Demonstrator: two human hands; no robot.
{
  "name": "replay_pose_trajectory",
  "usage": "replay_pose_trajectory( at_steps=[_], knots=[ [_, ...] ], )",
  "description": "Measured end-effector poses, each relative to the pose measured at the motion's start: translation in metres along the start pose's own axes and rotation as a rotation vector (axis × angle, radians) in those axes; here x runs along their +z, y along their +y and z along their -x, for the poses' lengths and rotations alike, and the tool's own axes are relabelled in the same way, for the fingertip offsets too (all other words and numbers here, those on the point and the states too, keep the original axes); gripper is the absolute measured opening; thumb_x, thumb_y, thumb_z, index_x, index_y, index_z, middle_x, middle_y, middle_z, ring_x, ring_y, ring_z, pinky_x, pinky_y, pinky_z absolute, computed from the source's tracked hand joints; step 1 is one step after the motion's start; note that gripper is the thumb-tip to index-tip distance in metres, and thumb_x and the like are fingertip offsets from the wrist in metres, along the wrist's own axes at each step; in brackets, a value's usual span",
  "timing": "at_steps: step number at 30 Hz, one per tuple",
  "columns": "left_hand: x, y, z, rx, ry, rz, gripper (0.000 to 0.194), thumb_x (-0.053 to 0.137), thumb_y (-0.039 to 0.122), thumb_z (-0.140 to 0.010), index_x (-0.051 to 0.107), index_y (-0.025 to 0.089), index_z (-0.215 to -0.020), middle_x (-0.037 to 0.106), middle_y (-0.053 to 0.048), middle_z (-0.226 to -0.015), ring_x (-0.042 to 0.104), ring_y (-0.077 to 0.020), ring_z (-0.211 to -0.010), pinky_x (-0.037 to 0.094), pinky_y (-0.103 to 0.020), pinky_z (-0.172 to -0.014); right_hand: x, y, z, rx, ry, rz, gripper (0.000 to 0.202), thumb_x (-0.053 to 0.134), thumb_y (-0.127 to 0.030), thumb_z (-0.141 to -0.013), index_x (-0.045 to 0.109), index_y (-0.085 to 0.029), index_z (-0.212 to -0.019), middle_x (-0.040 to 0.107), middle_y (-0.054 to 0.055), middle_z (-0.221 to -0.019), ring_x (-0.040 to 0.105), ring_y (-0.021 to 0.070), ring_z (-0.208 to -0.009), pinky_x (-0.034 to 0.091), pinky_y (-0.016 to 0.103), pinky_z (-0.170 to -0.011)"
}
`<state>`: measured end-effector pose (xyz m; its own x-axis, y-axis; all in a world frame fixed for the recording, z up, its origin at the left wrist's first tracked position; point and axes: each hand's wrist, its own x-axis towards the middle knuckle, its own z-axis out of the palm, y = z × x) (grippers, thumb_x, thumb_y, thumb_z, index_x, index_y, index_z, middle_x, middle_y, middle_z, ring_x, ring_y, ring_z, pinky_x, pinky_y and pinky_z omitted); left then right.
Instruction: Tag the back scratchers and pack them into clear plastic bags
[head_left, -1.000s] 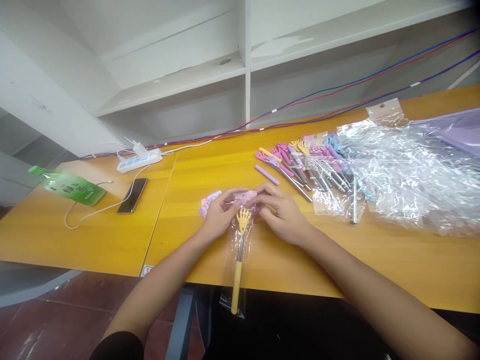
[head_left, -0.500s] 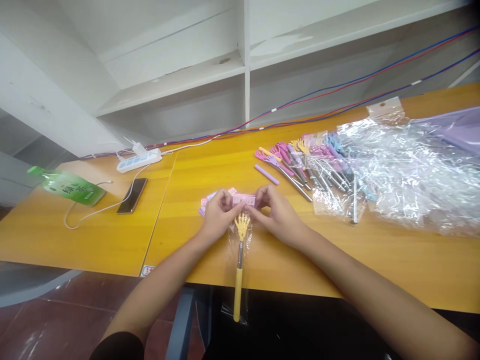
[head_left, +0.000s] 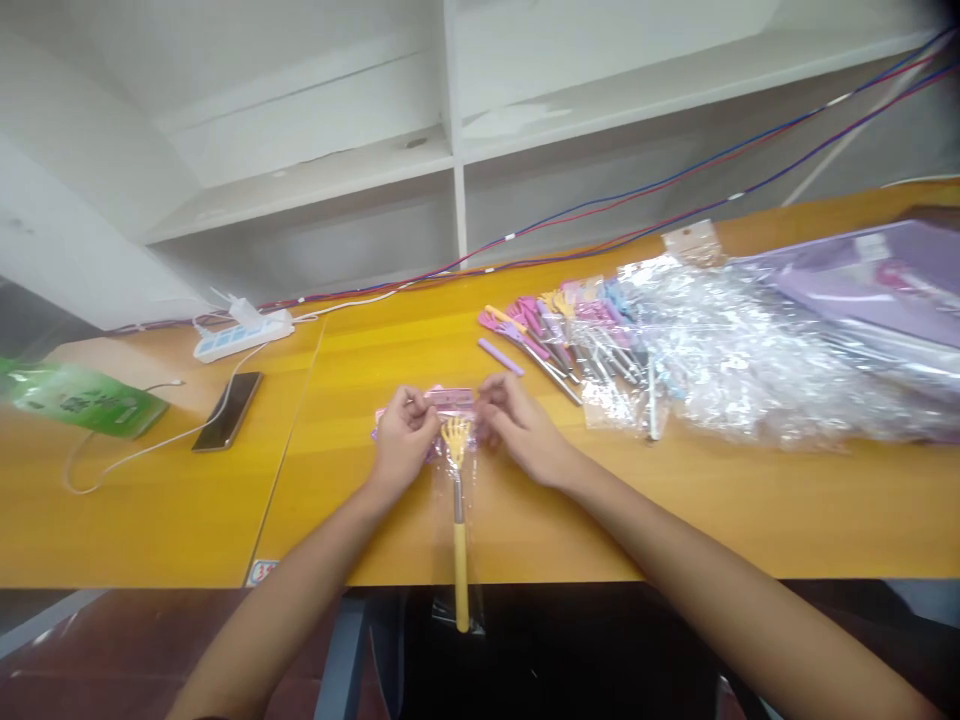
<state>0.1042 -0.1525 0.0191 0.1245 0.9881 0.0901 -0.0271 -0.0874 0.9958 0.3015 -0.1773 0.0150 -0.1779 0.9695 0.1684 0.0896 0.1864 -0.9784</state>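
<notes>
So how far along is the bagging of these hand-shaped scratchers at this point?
Done: the yellow hand-shaped back scratcher sits inside its clear plastic sleeve. In hand: left hand and right hand pinch the pink card header at its top. Left: the pile of loose pastel scratchers beyond.

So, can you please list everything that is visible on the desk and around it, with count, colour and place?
scratcher: one, yellow, in a clear sleeve, between the hands, handle past the desk edge
card: one, pink, at the sleeve top, pinched at both ends
scratcher pile: many, pink, purple, yellow, blue, right of centre
wrap: clear heap, right
bag: one, purple, far right
phone: one, black, left
power strip: one, white, back left
pouch: one, green, far left
wires: several, red and blue, along the wall
desk: yellow wood
shelves: white, behind
left hand: holds the card's left end
right hand: holds its right end
</notes>
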Motion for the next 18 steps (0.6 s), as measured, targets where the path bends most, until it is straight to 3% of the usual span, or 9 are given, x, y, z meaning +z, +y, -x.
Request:
replay_pose_trajectory(
  at_steps=[3, 5, 9, 14, 18],
  knots=[
    [-0.006, 0.002, -0.005, 0.083, 0.130, -0.007, 0.034, 0.077, 0.028, -0.085, 0.043, 0.022, -0.083, 0.053, 0.005, -0.077, 0.052, -0.0087, -0.065, 0.042, -0.019, -0.061, 0.007, -0.017, 0.007, 0.160, -0.183, 0.088, 0.029, 0.066, -0.043, -0.097, 0.053, -0.021, -0.110, 0.069, 0.002, -0.089, 0.065, 0.0169, -0.077, 0.050, 0.030, -0.068],
    [-0.008, 0.002, -0.008, 0.129, 0.209, 0.008, 0.036, 0.076, 0.031, -0.087, 0.042, 0.022, -0.081, 0.050, 0.005, -0.077, 0.048, -0.0082, -0.064, 0.042, -0.018, -0.059, 0.015, -0.026, 0.017, 0.202, -0.247, 0.156, 0.028, 0.076, -0.037, -0.091, 0.057, -0.021, -0.105, 0.071, 0.002, -0.089, 0.068, 0.0182, -0.079, 0.051, 0.030, -0.070],
    [-0.007, 0.003, -0.006, 0.135, 0.196, 0.027, 0.038, 0.077, 0.036, -0.089, 0.042, 0.022, -0.080, 0.051, 0.005, -0.078, 0.050, -0.0094, -0.065, 0.041, -0.019, -0.058, 0.031, -0.031, 0.044, 0.173, -0.219, 0.132, 0.012, 0.070, -0.027, -0.094, 0.059, -0.023, -0.096, 0.072, 0.001, -0.089, 0.070, 0.0187, -0.084, 0.052, 0.032, -0.076],
    [-0.001, 0.001, 0.000, 0.160, 0.129, 0.013, 0.035, 0.075, 0.029, -0.090, 0.043, 0.021, -0.077, 0.055, 0.002, -0.084, 0.054, -0.0107, -0.075, 0.046, -0.021, -0.070, 0.044, -0.019, 0.070, 0.279, -0.168, -0.030, 0.024, 0.075, -0.036, -0.092, 0.060, -0.022, -0.104, 0.071, 0.001, -0.092, 0.067, 0.0176, -0.082, 0.053, 0.031, -0.075],
    [0.000, 0.002, 0.002, 0.150, 0.133, -0.004, 0.037, 0.077, 0.028, -0.086, 0.043, 0.020, -0.074, 0.052, 0.003, -0.078, 0.052, -0.0103, -0.073, 0.047, -0.020, -0.069, 0.059, -0.013, 0.076, 0.280, -0.107, -0.080, 0.014, 0.070, -0.030, -0.092, 0.060, -0.022, -0.098, 0.067, 0.000, -0.086, 0.061, 0.0147, -0.074, 0.049, 0.029, -0.069]
  ],
)
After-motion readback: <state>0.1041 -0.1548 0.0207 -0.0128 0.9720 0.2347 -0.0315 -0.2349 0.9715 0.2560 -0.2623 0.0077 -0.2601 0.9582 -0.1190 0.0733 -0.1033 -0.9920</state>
